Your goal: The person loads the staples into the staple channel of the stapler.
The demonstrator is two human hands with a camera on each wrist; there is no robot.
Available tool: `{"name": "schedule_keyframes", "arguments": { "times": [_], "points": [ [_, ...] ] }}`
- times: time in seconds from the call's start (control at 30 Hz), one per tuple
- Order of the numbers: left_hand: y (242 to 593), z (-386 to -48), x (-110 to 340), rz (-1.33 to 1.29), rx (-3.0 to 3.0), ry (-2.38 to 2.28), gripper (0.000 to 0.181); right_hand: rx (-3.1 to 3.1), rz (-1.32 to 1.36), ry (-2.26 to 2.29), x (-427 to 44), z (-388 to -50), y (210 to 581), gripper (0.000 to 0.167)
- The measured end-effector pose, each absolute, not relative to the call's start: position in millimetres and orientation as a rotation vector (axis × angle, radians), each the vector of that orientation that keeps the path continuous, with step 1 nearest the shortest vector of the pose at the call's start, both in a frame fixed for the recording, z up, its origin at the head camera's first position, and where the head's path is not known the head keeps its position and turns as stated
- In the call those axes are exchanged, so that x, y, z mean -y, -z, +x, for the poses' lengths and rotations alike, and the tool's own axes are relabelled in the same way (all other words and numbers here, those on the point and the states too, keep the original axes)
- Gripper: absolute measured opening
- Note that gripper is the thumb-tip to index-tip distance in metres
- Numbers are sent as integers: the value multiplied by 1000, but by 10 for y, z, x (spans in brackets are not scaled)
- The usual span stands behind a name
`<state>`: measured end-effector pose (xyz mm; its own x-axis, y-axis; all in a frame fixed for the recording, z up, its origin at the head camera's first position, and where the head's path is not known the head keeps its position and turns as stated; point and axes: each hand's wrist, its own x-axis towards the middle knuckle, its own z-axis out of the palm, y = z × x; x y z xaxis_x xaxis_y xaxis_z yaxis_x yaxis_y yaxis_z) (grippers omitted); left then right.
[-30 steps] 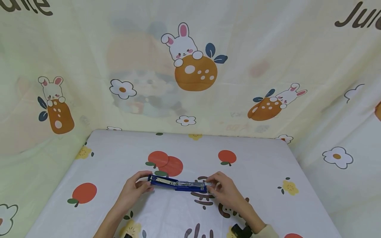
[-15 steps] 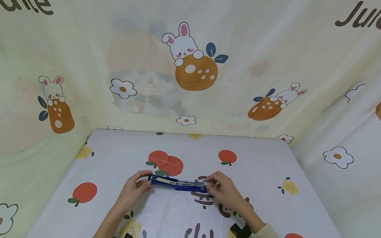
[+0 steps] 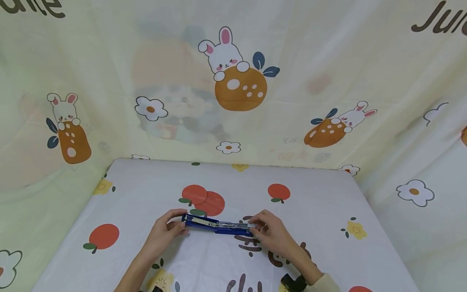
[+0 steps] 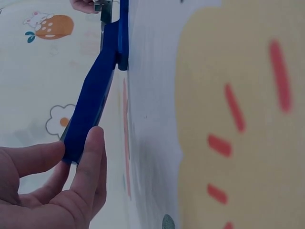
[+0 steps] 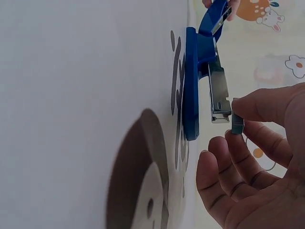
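Observation:
A blue stapler (image 3: 228,231) lies opened out on the table, its top cover (image 4: 90,95) swung back to the left. My left hand (image 3: 166,229) pinches the free end of that cover between thumb and fingers. In the right wrist view, the metal magazine (image 5: 219,90) is raised above the blue base (image 5: 191,95). My right hand (image 3: 271,233) pinches a small grey strip of staples (image 5: 237,123) between thumb and fingers. The strip is right beside the magazine's front end; whether they touch, I cannot tell.
A white cloth (image 3: 321,202) printed with fruit and flowers covers the table. Behind it hangs a pale curtain (image 3: 175,73) with rabbit prints, and more of it hangs at both sides. A black wrist mount (image 3: 293,282) sits by the right sleeve.
My right hand has shifted slightly left, over the stapler's right end. The left hand and the stapler stay where they were.

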<state>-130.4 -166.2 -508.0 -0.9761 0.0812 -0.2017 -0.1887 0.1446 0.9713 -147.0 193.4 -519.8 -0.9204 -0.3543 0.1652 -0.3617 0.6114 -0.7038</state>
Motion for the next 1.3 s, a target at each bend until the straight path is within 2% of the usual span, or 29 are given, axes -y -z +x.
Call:
{"name": "schedule_keyframes", "arguments": {
  "times": [1.3],
  "points": [
    [5059, -1290, 1649, -100, -2232, -1916, 42, 2850, 664, -1267, -1819, -1511, 5164, 19]
  ]
}}
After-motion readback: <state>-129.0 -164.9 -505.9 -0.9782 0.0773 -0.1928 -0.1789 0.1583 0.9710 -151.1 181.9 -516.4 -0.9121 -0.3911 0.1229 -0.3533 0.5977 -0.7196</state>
